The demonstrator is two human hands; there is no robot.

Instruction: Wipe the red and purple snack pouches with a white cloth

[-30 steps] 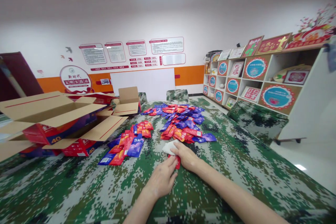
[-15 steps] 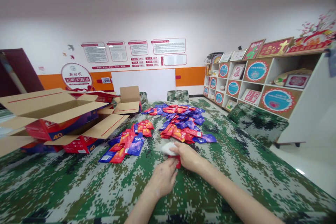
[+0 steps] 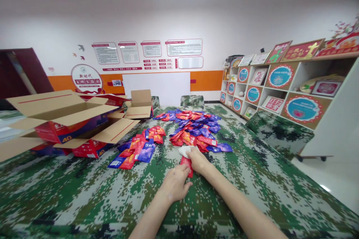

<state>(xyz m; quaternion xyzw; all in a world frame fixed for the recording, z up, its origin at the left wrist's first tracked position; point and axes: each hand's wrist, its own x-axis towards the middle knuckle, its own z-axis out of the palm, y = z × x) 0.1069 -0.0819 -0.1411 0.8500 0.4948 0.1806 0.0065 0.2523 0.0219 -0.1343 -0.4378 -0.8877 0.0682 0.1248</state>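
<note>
A red packet (image 3: 185, 161) lies flat on the camouflage tablecloth in front of me. My right hand (image 3: 198, 160) is closed on a wad of white cloth (image 3: 185, 151), pressed at the packet's far end; whether it is cloth or tissue is hard to tell. At the packet's left edge rests my left hand (image 3: 176, 182), its fingers stretched forward and its thumb apart. Just beyond is a large heap of red and purple packets (image 3: 196, 129). To the left lies a smaller group of similar packets (image 3: 137, 148), partly overlapping.
Open cardboard boxes (image 3: 70, 129) crowd the table's left side, flaps spread outward. A smaller open box (image 3: 138, 106) stands behind them. Camouflage-covered chairs (image 3: 280, 130) border the table at right and back. A white shelf unit (image 3: 294, 78) with framed pictures stands at right.
The white cloth has flattened and slid slightly away with my right hand. More of the red packet shows between my hands. My left thumb has moved away from its fingers.
</note>
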